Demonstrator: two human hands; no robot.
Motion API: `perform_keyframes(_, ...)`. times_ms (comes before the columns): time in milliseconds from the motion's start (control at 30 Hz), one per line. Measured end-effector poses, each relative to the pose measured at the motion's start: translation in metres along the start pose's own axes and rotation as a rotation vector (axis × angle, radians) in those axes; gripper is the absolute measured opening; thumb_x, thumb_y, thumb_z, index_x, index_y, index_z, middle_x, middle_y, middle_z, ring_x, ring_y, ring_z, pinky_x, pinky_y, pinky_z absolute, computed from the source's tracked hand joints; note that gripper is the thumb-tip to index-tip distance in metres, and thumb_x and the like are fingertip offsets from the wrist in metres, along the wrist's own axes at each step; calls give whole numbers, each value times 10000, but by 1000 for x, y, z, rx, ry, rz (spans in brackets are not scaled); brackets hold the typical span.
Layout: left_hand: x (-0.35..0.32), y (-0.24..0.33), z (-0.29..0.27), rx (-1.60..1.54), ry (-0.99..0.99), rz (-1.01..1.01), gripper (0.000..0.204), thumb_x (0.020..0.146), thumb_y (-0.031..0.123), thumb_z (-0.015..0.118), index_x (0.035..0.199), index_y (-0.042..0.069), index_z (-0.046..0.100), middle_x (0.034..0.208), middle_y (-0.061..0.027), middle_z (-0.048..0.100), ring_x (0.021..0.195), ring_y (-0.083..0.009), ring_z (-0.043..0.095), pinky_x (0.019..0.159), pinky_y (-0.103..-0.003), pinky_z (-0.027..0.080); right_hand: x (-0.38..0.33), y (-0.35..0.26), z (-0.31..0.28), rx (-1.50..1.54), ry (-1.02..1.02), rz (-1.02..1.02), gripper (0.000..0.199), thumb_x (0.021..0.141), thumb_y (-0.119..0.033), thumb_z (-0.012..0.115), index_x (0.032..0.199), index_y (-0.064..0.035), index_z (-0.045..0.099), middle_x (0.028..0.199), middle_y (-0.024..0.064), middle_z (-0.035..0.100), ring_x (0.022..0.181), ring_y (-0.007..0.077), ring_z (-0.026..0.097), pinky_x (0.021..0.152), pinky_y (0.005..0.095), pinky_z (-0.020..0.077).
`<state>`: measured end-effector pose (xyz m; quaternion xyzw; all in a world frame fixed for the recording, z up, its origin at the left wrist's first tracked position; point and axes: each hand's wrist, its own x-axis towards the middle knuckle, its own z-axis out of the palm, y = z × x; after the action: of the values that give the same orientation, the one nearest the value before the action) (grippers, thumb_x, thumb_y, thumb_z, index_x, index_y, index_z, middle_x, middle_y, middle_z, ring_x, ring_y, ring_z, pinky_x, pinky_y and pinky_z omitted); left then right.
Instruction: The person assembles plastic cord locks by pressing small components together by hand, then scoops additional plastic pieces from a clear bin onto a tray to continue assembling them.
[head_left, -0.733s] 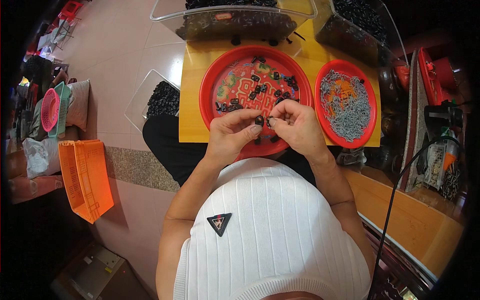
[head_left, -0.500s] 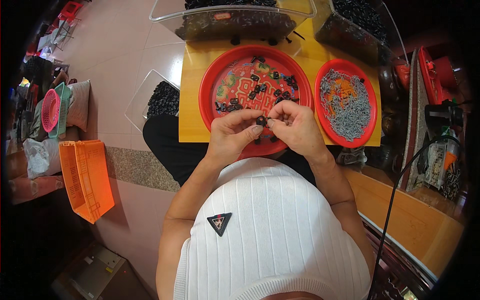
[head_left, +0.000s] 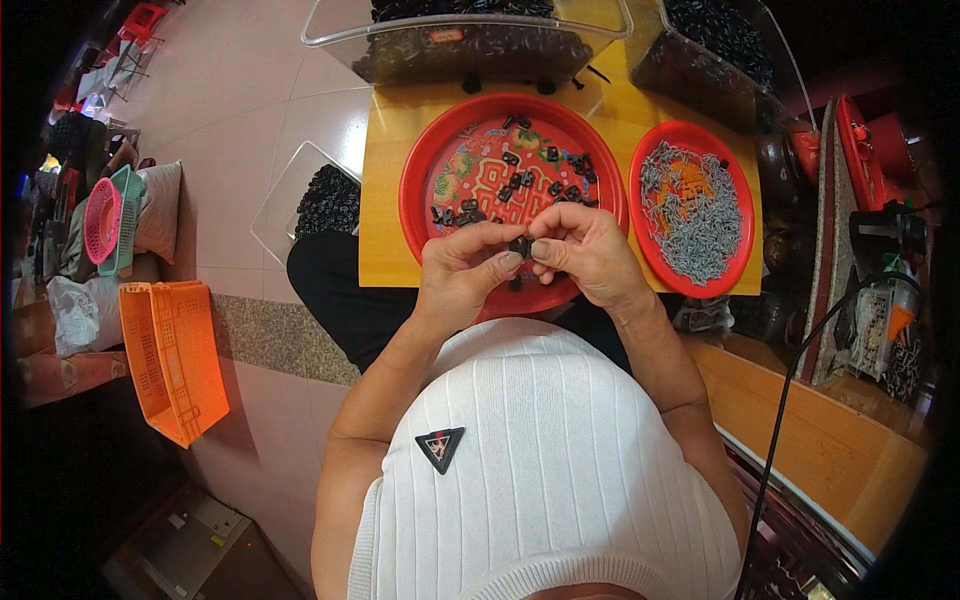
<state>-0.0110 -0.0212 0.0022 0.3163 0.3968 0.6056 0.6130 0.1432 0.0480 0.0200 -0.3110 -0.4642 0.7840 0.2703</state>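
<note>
Over the near part of a round red tray (head_left: 415, 215), both hands meet at a small black plastic part (head_left: 520, 245). My left hand (head_left: 458, 272) is closed, pinching the part between thumb and index finger. From the other side, the thumb and fingers of my right hand (head_left: 590, 255) press together against the same part; whether they also hold something tiny is hidden. Several similar black pieces (head_left: 515, 182) lie scattered on the patterned tray. To the right of it, an oval red tray (head_left: 746, 250) holds a heap of silver screws (head_left: 692, 240).
Clear plastic bins of black parts (head_left: 470, 45) (head_left: 720, 45) stand along the far side of the yellow table (head_left: 385, 150). Another clear box (head_left: 290, 190) with black pieces is left of the table. An orange crate (head_left: 175, 360) stands at left; a black cable (head_left: 775, 440) hangs at right.
My right hand's fingertips have shifted slightly left and down, closing in on the black part. My left hand keeps its pinch, and the part is now more covered.
</note>
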Motion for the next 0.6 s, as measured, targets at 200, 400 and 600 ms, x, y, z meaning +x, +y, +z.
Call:
perform_keyframes(200, 0, -1, 0, 36, -40, 70, 237, 759, -48, 582, 995, -24, 578, 838, -76, 593, 687, -111, 569, 602, -204, 469, 1, 9, -3, 121, -83, 6, 154, 792, -105, 607, 858, 5, 522, 705, 48, 561, 614, 97, 555, 531, 205, 476)
perform_keyframes(400, 1, 0, 1, 43, -47, 72, 223, 761, -45, 582, 983, -23, 582, 842, -66, 580, 700, -100, 558, 596, -194, 456, 3, 8, -3, 89, -105, 26, 153, 799, -122, 599, 854, -2, 522, 691, 44, 557, 595, 91, 544, 533, 203, 476)
perform_keyframes(600, 1, 3, 4, 226, -53, 144, 205, 800, -56, 525, 1003, -44, 553, 869, -75, 585, 741, -118, 576, 659, -222, 486, 9, 10, -4, 18, -113, 34, 175, 795, -147, 604, 858, -7, 520, 704, 39, 556, 567, 79, 543, 517, 184, 466)
